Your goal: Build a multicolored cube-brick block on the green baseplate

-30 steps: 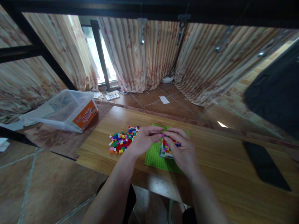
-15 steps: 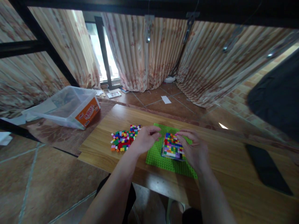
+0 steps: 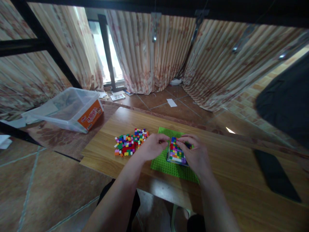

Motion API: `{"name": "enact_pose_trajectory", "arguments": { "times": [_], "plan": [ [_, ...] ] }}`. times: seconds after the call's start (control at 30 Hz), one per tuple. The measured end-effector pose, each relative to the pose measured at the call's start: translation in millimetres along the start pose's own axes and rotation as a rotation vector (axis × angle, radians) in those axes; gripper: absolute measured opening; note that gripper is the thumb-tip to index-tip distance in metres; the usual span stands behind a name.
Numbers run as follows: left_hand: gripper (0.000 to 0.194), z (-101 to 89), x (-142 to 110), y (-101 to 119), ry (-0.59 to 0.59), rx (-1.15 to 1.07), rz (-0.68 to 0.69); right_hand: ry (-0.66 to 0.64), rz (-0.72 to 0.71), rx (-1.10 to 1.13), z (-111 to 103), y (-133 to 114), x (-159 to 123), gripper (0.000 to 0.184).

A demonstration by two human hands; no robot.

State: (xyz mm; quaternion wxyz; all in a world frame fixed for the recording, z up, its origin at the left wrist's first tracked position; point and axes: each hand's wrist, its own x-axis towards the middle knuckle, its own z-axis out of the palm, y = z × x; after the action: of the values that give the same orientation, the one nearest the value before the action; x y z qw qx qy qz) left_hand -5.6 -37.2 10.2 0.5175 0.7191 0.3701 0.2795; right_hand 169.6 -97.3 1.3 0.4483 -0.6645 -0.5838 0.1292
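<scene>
A square build of multicoloured toy bricks (image 3: pixel 176 154) sits on a green studded baseplate (image 3: pixel 160 166) on the wooden table. Over the build's right and upper part, my right hand (image 3: pixel 194 149) bends with thumb and index finger pinched at its top rows. A small toy brick appears to be between those fingertips, mostly hidden. My left hand (image 3: pixel 155 146) is at the build's upper left corner, its thumb and forefinger close together; whatever they hold is too small to make out. Left of that hand lies a loose pile of mixed bricks (image 3: pixel 125 145).
A dark flat phone-like slab (image 3: pixel 276 175) lies on the table (image 3: pixel 231 170) at the right. On the floor at the left stands a clear plastic bin (image 3: pixel 72 111) with an orange label. Curtains (image 3: pixel 135 51) hang behind, and papers (image 3: pixel 171 102) lie on the floor.
My right hand has shifted left and inward across the build's top. My left hand has moved slightly right, closer to the build, so the fingertips of both hands are nearer each other.
</scene>
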Motion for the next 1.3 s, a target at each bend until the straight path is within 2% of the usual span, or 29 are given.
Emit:
{"name": "enact_pose_trajectory", "arguments": {
  "times": [0.13,0.27,0.47,0.73,0.83,0.97,1.03,1.13,1.2,1.3],
  "plan": [
    [0.022,1.0,0,-3,-0.048,0.018,0.007,0.006,0.044,0.022,1,-1,1,0.018],
    [0.023,1.0,2,-5,-0.071,0.053,0.043,-0.016,0.181,0.100,3,7,2,0.029],
    [0.021,2.0,1,-6,-0.091,0.057,0.062,-0.143,0.373,0.353,5,17,6,0.037],
    [0.020,2.6,1,-2,-0.122,0.087,0.059,-0.133,0.351,0.323,4,11,5,0.036],
    [0.019,2.1,1,-1,-0.134,0.102,0.058,-0.141,0.366,0.377,4,13,3,0.039],
    [0.017,2.0,0,1,-0.144,0.114,0.018,-0.022,0.430,0.498,2,17,3,0.047],
    [0.025,2.3,-2,2,-0.187,0.083,-0.006,-0.001,0.455,0.482,0,18,3,0.051],
    [0.066,4.5,-5,2,-0.215,0.093,-0.017,-0.074,0.423,0.324,-2,17,4,0.047],
    [0.083,7.8,-5,2,-0.194,0.162,-0.002,-0.105,0.405,0.234,-4,17,4,0.045],
    [0.072,14.2,-4,3,-0.185,0.239,0.045,-0.098,0.419,0.175,-9,22,5,0.048]
  ]
}}
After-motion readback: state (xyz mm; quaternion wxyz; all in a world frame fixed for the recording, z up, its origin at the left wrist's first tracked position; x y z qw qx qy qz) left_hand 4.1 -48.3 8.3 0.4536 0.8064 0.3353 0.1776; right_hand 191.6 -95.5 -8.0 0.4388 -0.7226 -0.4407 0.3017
